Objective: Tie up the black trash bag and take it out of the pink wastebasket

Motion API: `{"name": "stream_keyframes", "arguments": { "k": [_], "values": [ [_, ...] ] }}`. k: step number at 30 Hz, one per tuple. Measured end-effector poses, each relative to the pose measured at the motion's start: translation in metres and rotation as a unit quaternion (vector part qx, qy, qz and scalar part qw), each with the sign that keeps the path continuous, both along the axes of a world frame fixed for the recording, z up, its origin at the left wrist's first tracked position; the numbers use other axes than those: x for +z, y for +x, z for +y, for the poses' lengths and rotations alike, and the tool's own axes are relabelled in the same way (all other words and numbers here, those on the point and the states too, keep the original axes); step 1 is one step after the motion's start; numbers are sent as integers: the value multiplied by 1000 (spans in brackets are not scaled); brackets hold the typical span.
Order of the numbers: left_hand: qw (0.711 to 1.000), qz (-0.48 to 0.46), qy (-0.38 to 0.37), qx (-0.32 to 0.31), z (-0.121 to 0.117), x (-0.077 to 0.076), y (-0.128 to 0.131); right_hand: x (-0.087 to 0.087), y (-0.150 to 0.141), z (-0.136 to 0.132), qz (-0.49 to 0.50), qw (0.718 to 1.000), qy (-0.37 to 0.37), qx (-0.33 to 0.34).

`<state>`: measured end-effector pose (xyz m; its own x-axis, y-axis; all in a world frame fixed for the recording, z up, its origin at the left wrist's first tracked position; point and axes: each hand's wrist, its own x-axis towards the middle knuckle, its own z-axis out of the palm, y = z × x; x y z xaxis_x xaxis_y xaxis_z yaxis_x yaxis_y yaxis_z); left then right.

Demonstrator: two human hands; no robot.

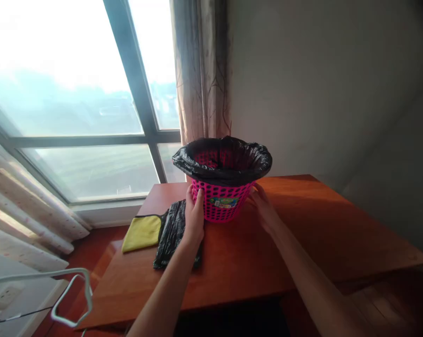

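Observation:
A bright pink perforated waste basket (221, 206) stands upright at the middle of the table, between my two hands. A black bin bag (222, 175) is folded out over its rim all the way round; inside, pink wall shows at the back. My left hand (195, 213) grips the basket's left side, thumb toward me. On the right side, my right hand (262, 203) presses against the basket, its fingertips partly hidden behind it. A coloured label sticker (224, 202) faces me. Whether the base rests fully on the table is hard to tell.
Left of the basket lie a folded black plastic bag (172, 243) and a folded yellow cloth (142, 232) on the brown wooden table (239, 267). Behind are a window (92, 166), a curtain (204, 70) and a wall. A white metal frame (87, 290) stands at lower left.

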<state>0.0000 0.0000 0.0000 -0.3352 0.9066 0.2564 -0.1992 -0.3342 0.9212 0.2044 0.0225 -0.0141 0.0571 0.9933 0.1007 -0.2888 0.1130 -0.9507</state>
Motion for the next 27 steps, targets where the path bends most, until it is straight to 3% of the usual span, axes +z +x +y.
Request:
{"name": "stream_keyframes", "arguments": {
  "k": [5, 10, 20, 27],
  "values": [
    [999, 14, -32, -6, -30, -21, 25, -10, 22, -38, -4, 1000, -3, -18],
    [998, -8, -59, -17, -49, -33, 31, -11, 34, -60, -28, 999, 31, -22],
    [996, -28, -84, -13, -80, -41, 32, -25, 31, -91, -60, 993, 72, -68],
    [992, -37, -119, 21, -89, -47, 34, -33, 27, -101, -71, 988, 59, -128]
  ]
}}
